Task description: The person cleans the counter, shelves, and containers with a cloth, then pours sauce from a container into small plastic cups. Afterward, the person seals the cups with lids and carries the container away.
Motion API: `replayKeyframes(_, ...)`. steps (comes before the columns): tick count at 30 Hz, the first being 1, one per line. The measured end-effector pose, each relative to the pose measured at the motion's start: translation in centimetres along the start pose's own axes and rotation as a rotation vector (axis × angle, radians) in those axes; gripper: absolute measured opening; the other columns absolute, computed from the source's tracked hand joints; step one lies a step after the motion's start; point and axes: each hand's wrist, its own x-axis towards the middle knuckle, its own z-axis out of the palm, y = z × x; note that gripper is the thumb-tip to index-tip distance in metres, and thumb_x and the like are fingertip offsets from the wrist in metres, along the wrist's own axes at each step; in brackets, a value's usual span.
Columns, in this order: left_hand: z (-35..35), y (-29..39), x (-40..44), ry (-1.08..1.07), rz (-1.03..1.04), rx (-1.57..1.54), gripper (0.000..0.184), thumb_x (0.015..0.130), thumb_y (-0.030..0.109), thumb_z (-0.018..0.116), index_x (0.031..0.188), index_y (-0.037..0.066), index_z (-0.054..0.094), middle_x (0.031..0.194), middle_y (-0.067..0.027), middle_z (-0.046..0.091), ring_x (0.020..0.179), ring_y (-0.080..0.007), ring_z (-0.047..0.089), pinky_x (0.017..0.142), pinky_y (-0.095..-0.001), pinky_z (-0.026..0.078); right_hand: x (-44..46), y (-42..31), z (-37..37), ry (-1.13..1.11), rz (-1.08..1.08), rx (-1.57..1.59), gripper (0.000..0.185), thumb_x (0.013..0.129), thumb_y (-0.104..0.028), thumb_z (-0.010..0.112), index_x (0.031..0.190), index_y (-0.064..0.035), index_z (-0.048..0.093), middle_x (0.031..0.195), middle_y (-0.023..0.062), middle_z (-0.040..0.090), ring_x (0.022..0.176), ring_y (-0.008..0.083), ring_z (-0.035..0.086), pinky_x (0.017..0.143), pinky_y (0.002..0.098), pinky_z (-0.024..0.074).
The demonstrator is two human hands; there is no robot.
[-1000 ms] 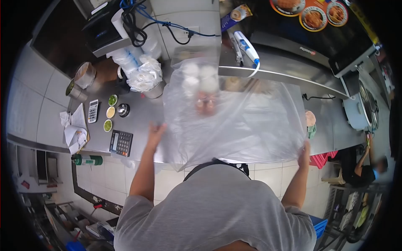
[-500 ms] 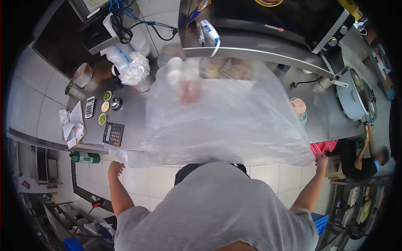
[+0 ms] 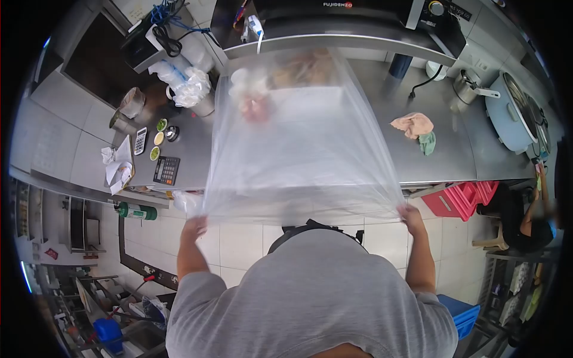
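Note:
A large translucent plastic bag stretches from the back of the steel counter past its front edge. My left hand grips its near left corner, and my right hand pinches the near right corner. Through the film a white box-like shape shows blurred, with brownish items behind it. A reddish thing and a round white one also lie under or inside the plastic at the left; I cannot make out what they are.
Left on the counter are a black calculator, small bowls, a call bell and papers. To the right lie cloths, a saucepan and a large pot. A person sits far right beside red crates.
Both my hands have come closer together, and the bag's near edge has narrowed between them. Less of the counter is covered, so the cloths on the right now show uncovered. The view has shifted.

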Motion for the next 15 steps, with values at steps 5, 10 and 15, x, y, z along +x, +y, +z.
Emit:
replayKeyframes(5,-12.4,-2.8,-0.2,0.657,0.064,0.65,0.042,0.083,0.043,0.061,0.084,0.001,0.062,0.079,-0.0103,0.061,0.059,-0.0238,0.056,0.056,-0.0435,0.046,-2.2,7.5,-15.0,0.649,0.238,-0.036,0.018,0.081,-0.028,0.063,0.076,-0.0113,0.058,0.053,-0.0002,0.048,0.047,0.0136,0.047,0.044,0.0322,0.0402)
replayKeyframes(10,1.6,7.0,-1.9,0.456,0.568,0.104,0.062,0.082,0.046,0.065,0.111,-0.008,0.059,0.105,-0.0155,0.064,0.098,-0.0221,0.058,0.091,-0.0332,0.041,-0.4,-5.2,-11.1,0.634,-0.244,0.188,0.054,0.081,-0.054,0.06,0.108,-0.0074,0.057,0.091,0.008,0.058,0.079,0.0157,0.055,0.07,0.0347,0.0449)
replayKeyframes(15,24.4,1.7,7.7,0.384,0.487,-0.076,0.046,0.095,0.039,0.039,0.1,-0.002,0.061,0.094,-0.0139,0.064,0.086,-0.026,0.06,0.085,-0.0404,0.046,6.5,-11.8,11.5,-0.093,-0.318,0.089,0.082,0.088,-0.061,0.046,0.142,-0.0013,0.031,0.143,0.0209,0.035,0.129,0.0303,0.037,0.105,0.0408,0.0314)
